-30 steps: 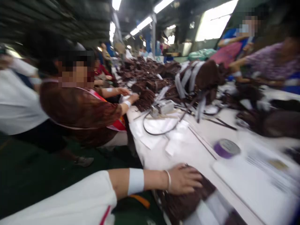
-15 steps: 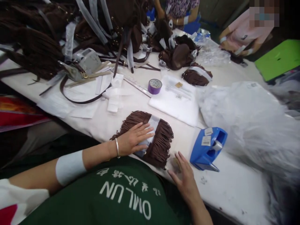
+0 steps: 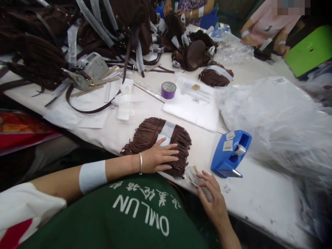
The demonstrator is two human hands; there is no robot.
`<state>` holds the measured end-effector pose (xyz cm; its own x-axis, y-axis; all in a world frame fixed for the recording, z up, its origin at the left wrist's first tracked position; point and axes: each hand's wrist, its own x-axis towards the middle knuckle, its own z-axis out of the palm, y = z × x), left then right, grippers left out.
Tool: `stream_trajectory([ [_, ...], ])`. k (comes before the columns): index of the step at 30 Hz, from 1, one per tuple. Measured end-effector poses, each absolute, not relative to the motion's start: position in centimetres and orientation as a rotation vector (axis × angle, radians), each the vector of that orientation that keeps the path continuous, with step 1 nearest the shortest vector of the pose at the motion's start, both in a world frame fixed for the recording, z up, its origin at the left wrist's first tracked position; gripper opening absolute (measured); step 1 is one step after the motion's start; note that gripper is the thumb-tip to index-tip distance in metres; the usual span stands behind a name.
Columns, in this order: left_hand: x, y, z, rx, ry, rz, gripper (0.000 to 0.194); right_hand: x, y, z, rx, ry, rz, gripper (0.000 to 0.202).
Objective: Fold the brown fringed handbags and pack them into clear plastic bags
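A dark brown fringed bag [image 3: 145, 135] lies near the table's front edge, with a pale translucent strip [image 3: 167, 129] wrapped across its middle. My left hand [image 3: 159, 158] rests flat on the bag's near half, fingers stretched out over the strip and fringe. By the bag's right corner, a small hang tag [image 3: 192, 174] with a white string, apparently in a clear sleeve, lies at the fingertips of my right hand [image 3: 211, 193]. The right fingers and thumb curve around the tag's edge; their exact contact is partly hidden.
A blue tape dispenser [image 3: 220, 155] stands right of the bag. Behind are a purple tape roll [image 3: 168, 90], a white packet [image 3: 192, 110] and another fringed bag [image 3: 215, 76]. Plastic bags [image 3: 272, 117] spread at right. Brown bags [image 3: 116, 20] pile up far left; two people work across the table.
My left hand has slid right and nearer across the bag, uncovering more of the strip. My right hand has shifted slightly right and closed in around the tag, whose string now shows.
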<state>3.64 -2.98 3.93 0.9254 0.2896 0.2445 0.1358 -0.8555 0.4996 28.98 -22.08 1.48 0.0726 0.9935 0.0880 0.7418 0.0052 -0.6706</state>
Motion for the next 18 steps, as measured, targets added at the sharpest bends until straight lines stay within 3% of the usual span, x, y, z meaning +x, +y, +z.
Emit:
stream_trajectory([
  [6, 0.4, -1.2, 5.3, 2.384, 0.572, 0.672, 0.027, 30.5, -23.7, 4.4, -1.716, -1.294, 1.057, 0.013],
  [11, -1.1, -0.4, 6.4, 2.126, 0.836, 0.801, 0.028, 29.5, -22.0, 5.1, -1.777, -1.033, 1.117, 0.021],
  [18, 7.0, -3.0, 6.3, 2.470, 0.183, 0.436, 0.037, 27.0, -18.9, 5.7, -1.706, -0.994, 1.187, 0.021],
])
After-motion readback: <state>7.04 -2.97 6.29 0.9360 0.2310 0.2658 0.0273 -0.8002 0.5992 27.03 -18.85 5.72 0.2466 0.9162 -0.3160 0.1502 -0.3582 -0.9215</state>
